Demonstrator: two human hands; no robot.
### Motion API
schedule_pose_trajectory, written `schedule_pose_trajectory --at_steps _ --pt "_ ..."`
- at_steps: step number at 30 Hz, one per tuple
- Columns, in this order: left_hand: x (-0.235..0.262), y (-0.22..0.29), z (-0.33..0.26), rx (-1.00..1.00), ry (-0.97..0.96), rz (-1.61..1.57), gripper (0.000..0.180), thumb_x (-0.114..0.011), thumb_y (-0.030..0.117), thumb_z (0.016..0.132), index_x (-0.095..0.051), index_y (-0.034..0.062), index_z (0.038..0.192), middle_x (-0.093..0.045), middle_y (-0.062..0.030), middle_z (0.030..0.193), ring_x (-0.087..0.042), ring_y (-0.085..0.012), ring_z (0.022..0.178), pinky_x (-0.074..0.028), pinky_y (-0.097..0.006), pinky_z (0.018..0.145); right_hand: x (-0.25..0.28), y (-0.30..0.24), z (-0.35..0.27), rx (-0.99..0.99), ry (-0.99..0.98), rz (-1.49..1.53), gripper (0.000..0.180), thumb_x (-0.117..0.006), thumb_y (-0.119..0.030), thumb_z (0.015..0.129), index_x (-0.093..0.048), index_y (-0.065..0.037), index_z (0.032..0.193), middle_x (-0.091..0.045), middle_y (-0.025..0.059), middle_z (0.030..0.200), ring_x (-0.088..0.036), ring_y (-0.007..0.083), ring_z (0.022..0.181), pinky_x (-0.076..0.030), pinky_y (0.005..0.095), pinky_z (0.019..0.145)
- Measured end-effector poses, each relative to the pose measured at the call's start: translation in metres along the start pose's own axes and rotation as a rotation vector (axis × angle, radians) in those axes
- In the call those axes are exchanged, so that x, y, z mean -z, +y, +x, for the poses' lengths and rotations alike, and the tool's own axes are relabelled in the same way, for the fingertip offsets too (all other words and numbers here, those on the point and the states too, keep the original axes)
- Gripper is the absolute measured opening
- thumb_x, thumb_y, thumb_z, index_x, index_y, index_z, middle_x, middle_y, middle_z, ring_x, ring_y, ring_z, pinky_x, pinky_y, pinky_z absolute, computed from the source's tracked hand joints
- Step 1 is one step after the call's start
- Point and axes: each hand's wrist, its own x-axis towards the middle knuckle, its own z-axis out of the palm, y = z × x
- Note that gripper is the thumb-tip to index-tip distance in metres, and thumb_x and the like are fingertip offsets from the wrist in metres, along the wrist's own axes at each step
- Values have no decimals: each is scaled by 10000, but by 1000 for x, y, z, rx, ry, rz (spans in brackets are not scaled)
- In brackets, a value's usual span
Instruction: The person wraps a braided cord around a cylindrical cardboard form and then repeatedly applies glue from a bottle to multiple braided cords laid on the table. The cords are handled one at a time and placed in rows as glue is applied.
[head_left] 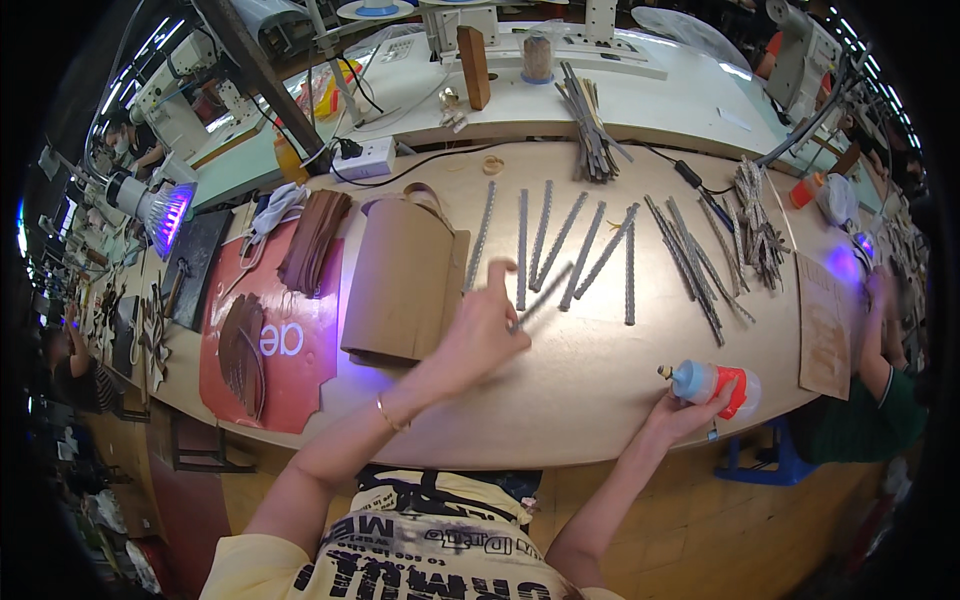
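My left hand (482, 330) is over the middle of the table, its index finger raised, pinching a thin dark grey strip (550, 291) that slants up to the right and is slightly blurred. Several grey strips with wavy edges (541, 222) lie spread out on the table beyond that hand. In my right hand (683, 415), near the front edge, is a squeeze bottle (692, 380) with a light blue top, a narrow tip and a red band; it lies tilted with the tip to the left. My fingers wrap round its body.
Left of the strips stands a brown rolled board (400, 280). A red sheet (270, 370) bears brown leather pieces (314, 243). Strip bundles lie at the back (590, 130) and right (757, 225). A lit lamp (165, 210) hangs left; another person's arm (874, 340) works at right.
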Motion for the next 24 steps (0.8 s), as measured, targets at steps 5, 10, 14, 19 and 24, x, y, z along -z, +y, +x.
schedule_pose_trajectory --at_steps 5,10,14,19,24 --pt "31 -11 84 -72 280 216 720 -763 52 626 -357 -70 1208 -627 -283 886 -640 -443 872 -502 -483 825 0 -2 -1 -35 -7 7 447 -672 -465 857 -586 -93 1089 -617 17 953 -618 128 795 -475 246 591" --pt "23 -41 142 103 251 361 784 -807 132 601 -345 -109 1186 -616 -314 972 -624 -457 977 -510 -446 894 2 -5 -3 -80 -35 8 595 -689 -448 845 -480 -81 1263 -558 70 1121 -569 181 1012 -483 318 854" --pt "15 -53 156 162 228 410 796 -818 200 579 -385 -106 1174 -618 -301 997 -621 -441 994 -510 -424 902 0 -6 -6 -74 1 21 560 -689 -440 846 -488 -92 1236 -561 57 1094 -575 170 972 -492 313 794" --pt "22 -42 154 84 207 496 684 -816 238 592 -481 -98 1084 -628 -307 990 -633 -425 981 -510 -433 896 -3 -8 -10 -82 29 34 467 -683 -429 855 -533 -107 1158 -586 35 1013 -598 153 886 -510 303 701" --pt "19 -1 156 -78 177 598 453 -748 222 710 -607 -38 1054 -646 -250 1038 -617 -395 1008 -495 -443 900 -2 -7 -8 -54 33 72 430 -668 -422 871 -536 -118 1145 -584 28 1011 -594 152 888 -509 309 713"
